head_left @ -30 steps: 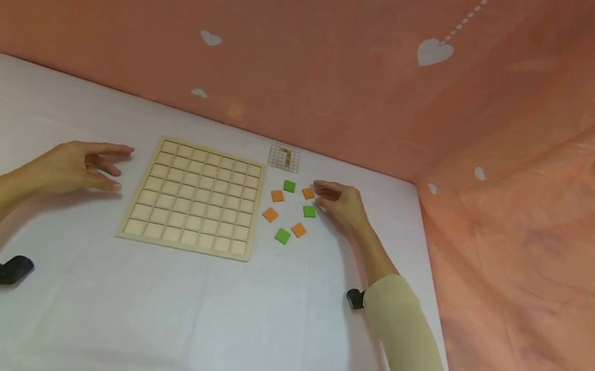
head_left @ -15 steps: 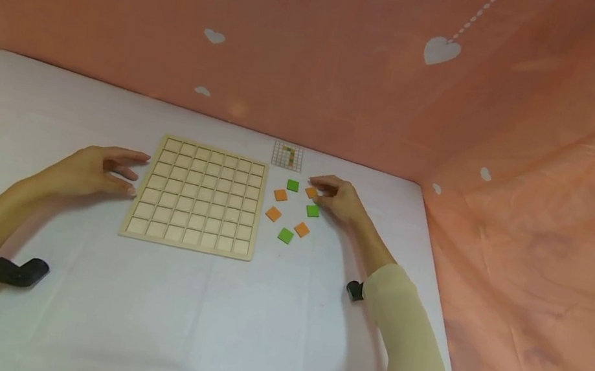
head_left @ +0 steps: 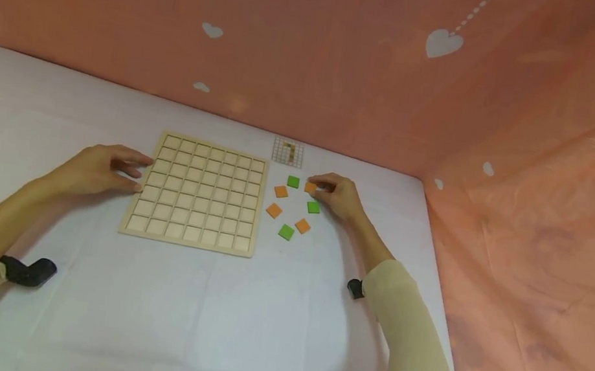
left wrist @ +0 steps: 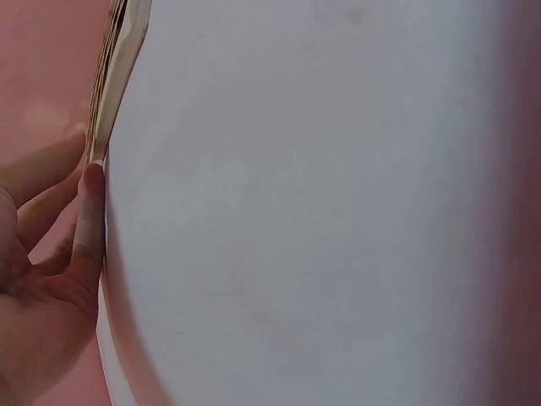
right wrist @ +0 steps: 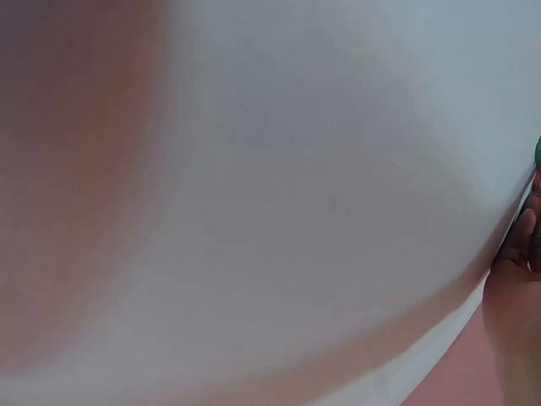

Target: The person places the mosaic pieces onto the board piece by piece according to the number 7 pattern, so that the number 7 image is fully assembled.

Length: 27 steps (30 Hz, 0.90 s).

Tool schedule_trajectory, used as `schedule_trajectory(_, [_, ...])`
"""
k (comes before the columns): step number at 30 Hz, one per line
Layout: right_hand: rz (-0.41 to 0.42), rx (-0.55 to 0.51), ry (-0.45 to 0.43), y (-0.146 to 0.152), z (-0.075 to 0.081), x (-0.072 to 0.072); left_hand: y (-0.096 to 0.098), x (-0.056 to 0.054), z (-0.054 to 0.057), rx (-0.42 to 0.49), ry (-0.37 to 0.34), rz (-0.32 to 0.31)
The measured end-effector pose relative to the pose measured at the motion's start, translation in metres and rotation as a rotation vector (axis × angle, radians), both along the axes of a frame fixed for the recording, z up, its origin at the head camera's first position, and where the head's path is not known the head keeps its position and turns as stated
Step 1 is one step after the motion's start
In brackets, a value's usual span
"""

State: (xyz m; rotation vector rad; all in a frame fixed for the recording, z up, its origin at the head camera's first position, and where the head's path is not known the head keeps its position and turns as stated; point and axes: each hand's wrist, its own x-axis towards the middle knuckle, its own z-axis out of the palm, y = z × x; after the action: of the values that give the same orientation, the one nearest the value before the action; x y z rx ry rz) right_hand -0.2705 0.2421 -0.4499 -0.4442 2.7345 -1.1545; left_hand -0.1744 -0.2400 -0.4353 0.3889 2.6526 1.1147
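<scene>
A square wooden grid board (head_left: 194, 192) lies on the white table in the head view. My left hand (head_left: 93, 171) is at its left edge, thumb and fingertips spread along the rim; the left wrist view shows these fingertips right at the board's edge (left wrist: 118, 80). On the other side, my right hand (head_left: 342, 198) pinches an orange square tile (head_left: 310, 188) between thumb and fingers. A green tile (head_left: 313, 207) lies just below the thumb. Only part of the right hand (right wrist: 516, 313) shows at the right wrist view's margin.
Several other loose tiles lie right of the board, among them an orange tile (head_left: 273, 210) and a green tile (head_left: 286, 232). Behind them is a small pattern card (head_left: 288, 152) with a coloured grid. An orange curtain (head_left: 320, 51) with white hearts hangs behind the table.
My left hand has moved right, up to the board's edge. The right hand has closed its thumb and fingers on the orange tile, which has shifted slightly left among the others.
</scene>
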Motion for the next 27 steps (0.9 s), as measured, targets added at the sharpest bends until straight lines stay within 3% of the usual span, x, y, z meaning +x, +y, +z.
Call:
schedule_trajectory(10, [-0.068,-0.078,0.004,-0.005,-0.002,0.003,0.004,0.001,-0.003,0.005,0.017,0.017])
schedule_trajectory(27, [-0.006,-0.147,0.023,-0.042,0.016,0.007,0.01,-0.002,0.003,-0.017,0.012,0.056])
